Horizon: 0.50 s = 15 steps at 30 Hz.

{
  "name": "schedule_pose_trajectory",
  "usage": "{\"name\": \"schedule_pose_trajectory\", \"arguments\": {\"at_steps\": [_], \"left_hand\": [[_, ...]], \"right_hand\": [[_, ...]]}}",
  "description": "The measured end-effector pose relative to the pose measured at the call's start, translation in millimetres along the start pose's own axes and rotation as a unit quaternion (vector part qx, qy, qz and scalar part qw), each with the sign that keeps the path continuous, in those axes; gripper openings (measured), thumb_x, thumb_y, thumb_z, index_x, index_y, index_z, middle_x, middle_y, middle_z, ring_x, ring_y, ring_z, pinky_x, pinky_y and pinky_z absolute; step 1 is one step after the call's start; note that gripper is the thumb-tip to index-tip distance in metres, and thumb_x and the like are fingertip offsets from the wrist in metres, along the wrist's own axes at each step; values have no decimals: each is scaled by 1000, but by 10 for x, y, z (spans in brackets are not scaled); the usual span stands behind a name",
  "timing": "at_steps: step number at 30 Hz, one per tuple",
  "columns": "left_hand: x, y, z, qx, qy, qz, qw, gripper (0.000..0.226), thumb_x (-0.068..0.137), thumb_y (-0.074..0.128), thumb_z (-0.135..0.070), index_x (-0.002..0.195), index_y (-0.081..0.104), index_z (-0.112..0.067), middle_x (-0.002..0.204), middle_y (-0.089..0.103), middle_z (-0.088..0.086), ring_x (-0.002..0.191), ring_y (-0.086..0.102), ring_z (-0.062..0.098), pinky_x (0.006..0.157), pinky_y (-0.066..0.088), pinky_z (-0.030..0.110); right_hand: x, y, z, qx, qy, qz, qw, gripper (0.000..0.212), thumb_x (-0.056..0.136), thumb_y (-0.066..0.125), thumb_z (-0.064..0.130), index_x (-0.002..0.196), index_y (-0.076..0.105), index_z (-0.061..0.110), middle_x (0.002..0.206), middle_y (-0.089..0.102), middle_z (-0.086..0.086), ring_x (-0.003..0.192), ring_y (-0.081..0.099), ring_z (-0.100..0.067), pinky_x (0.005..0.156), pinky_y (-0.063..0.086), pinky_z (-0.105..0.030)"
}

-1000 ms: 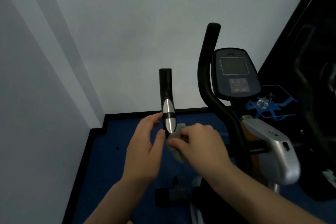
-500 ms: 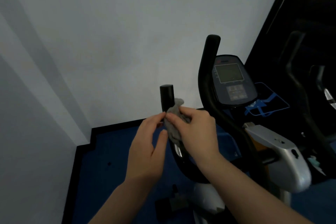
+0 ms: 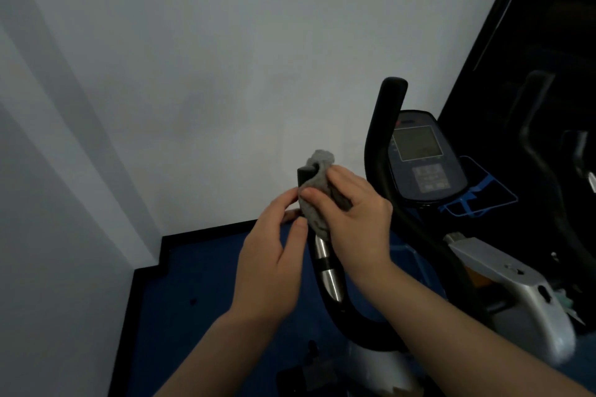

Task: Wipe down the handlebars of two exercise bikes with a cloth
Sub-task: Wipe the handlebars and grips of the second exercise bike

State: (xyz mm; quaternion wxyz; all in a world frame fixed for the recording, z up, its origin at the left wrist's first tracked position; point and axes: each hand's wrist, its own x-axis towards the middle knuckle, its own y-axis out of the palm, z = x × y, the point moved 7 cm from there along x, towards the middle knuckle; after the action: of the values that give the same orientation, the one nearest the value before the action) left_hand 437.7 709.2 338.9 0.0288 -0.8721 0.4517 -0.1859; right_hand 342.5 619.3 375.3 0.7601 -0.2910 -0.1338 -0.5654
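Observation:
A grey cloth (image 3: 317, 185) is wrapped around the top of the near bike's left handlebar (image 3: 325, 267), a black upright bar with a silver sensor band. My right hand (image 3: 353, 213) grips the cloth against the bar. My left hand (image 3: 274, 255) sits just left of the bar, fingertips touching the cloth's lower edge and the bar. The same bike's right handlebar (image 3: 383, 145) curves up beside the console (image 3: 422, 155). A second bike's dark handlebar (image 3: 541, 145) shows faintly at the far right.
White walls stand close ahead and to the left. Blue floor (image 3: 200, 284) with a black skirting lies below. The bike's silver frame cover (image 3: 516, 293) is at the lower right, and a blue wire rack (image 3: 480, 193) hangs behind the console.
My right hand has slid the cloth up the left handlebar from the silver sensor to its top end. My left hand followed upward beside it.

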Motion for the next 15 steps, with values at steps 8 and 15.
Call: {"name": "schedule_pose_trajectory", "arguments": {"at_steps": [8,15], "left_hand": [[-51,-32,77,8,-27,-20,999,36,92,44,-37,127,50,-40,111,61,-29,108,54,-10,86,41,15],[-201,-205,152,25,-47,-32,998,35,93,46,-37,127,51,-44,118,57,-29,111,51,-12,90,39,13]], "right_hand": [[394,368,389,-185,-196,207,940,10,81,70,15,88,75,10,94,72,-2,93,59,-21,83,47,-36],[124,-27,106,-28,-52,-43,997,22,80,74,17,102,74,20,94,67,18,92,59,-3,84,45,-11]]}}
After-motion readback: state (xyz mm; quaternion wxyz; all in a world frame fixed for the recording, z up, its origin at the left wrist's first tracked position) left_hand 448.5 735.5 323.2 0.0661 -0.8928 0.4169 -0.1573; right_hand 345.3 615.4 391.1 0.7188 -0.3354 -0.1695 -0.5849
